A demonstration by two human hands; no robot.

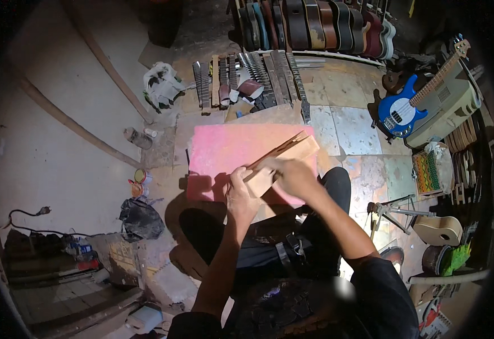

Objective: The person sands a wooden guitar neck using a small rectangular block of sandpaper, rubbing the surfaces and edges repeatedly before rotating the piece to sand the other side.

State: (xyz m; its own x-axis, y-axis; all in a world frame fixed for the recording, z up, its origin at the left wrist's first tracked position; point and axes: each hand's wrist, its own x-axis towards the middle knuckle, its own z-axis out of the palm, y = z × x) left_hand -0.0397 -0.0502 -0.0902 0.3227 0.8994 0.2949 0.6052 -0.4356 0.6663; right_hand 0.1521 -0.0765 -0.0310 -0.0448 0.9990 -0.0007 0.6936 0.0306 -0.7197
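Note:
A long, pale wooden piece (302, 150) is held slanting above a pink board (219, 141), its far end up and to the right. A darker strip or edge runs along its upper left side; whether it is a separate part I cannot tell. My left hand (241, 195) grips the near end, with the thumb up along the side. My right hand (295, 178) lies over the middle of the wood with its fingers curled in. Slight blur covers those fingers, and what they hold, if anything, is hidden.
Guitar necks and fretboards (252, 73) lie beyond the board. Guitar bodies (315, 25) stand in a rack at the back. A blue electric bass (402, 110) leans at the right, above a tripod (394, 212). Tins (141, 176) and a black plastic bag (141, 217) sit at the left.

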